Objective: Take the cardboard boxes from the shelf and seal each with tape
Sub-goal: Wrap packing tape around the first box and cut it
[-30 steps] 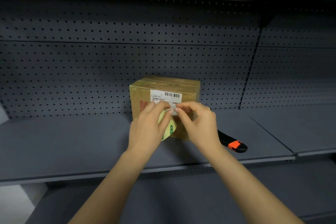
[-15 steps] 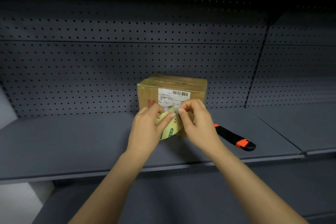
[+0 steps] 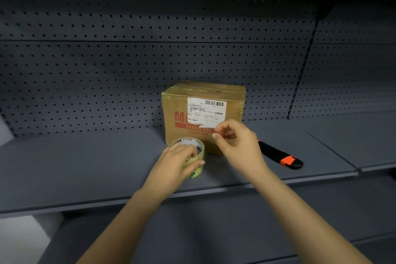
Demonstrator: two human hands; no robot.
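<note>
1. Dark grey perforated metal back panel: no items hang on it.
2. Dark grey metal shelf: carries everything listed below.
3. Brown cardboard box with a white barcode label and red print: stands upright at the back of the shelf, near the back panel. Its top already shows glossy tape. It has not been taken from the shelf.
4. Black utility knife with an orange end: lies flat on the shelf, just right of the box, untouched.
5. Yellowish roll of clear packing tape: half a second ago I held it up against the box front. It is now down on the shelf, just in front of the box's lower left corner.
6. Left grip: clenched over the top and side of the roll, pinning it down.
7. Right grip: has left the roll and moved up and to the right, in front of the lower box face. Thumb and forefinger are pinched together, probably on the tape end. The strip is too clear to make out.

Assessment: the picking step appears finished and the tape end is probably free. A length can now be drawn and laid across a seam.
</note>
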